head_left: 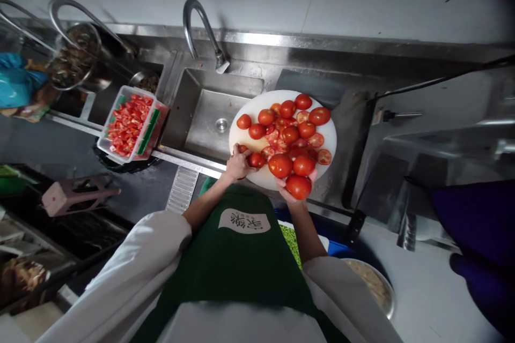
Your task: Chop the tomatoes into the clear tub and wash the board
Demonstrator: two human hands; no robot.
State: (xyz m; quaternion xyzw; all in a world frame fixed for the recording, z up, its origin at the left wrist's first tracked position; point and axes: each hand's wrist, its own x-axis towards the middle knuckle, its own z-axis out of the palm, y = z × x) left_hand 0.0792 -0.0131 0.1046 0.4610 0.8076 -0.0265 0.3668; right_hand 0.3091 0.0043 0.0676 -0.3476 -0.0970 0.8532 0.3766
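Head view, looking down past a green apron: a round white cutting board (pixel 245 136) heaped with whole and halved tomatoes sits on the steel desk (pixel 354 134), overlapping the sink (pixel 201 112); the left hand (pixel 237 163) curls over the board's near edge, fingers beside a small tomato (pixel 256 159); the right hand (pixel 295 190) cups a large tomato (pixel 298 186) from beneath (palm up); a tub of chopped tomatoes (pixel 129 123) stands well left.

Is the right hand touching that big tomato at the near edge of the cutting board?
Touching. The head view shows the right hand cupped under the whole tomato at the near rim of the round white cutting board, fingers against its skin with no gap.
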